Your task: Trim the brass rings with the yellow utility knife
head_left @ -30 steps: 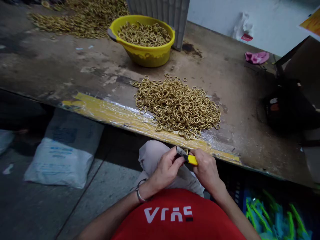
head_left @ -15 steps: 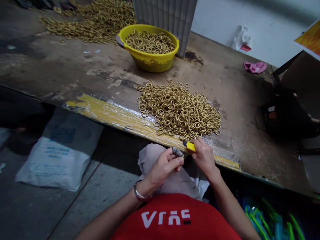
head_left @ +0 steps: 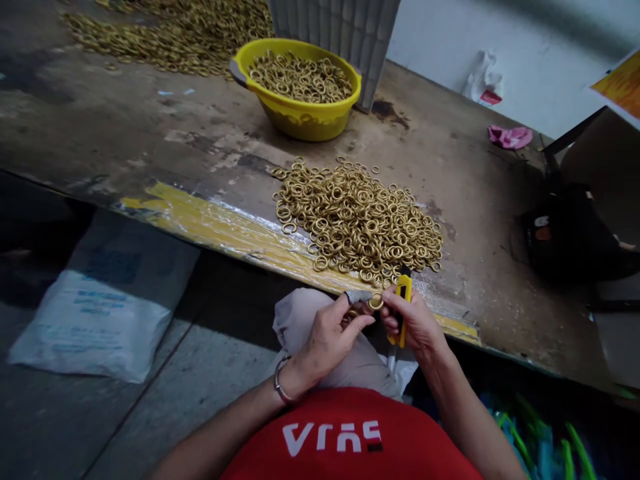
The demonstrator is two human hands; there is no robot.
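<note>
My left hand [head_left: 333, 333], its index finger wrapped in grey, is curled over my lap at the table's edge, with rings at its fingers. One gold ring [head_left: 375, 301] is between the fingertips of both hands. In my right hand [head_left: 414, 319] is a yellow cutter [head_left: 402, 303], held upright with its black end up; its fingertips also touch the ring. Just beyond the hands lies a pile of gold rings [head_left: 360, 220] on the table.
A yellow basin [head_left: 310, 123] full of rings stands behind the pile, beside a grey panel [head_left: 335, 33]. More rings [head_left: 190, 40] lie back left. A pink cloth [head_left: 510, 137] and black bag [head_left: 575, 233] are right; a white sack [head_left: 105, 313] lies on the floor left.
The yellow cutter has turned from lying sideways to upright in my right hand. My two hands have come together, and a ring now shows between their fingertips.
</note>
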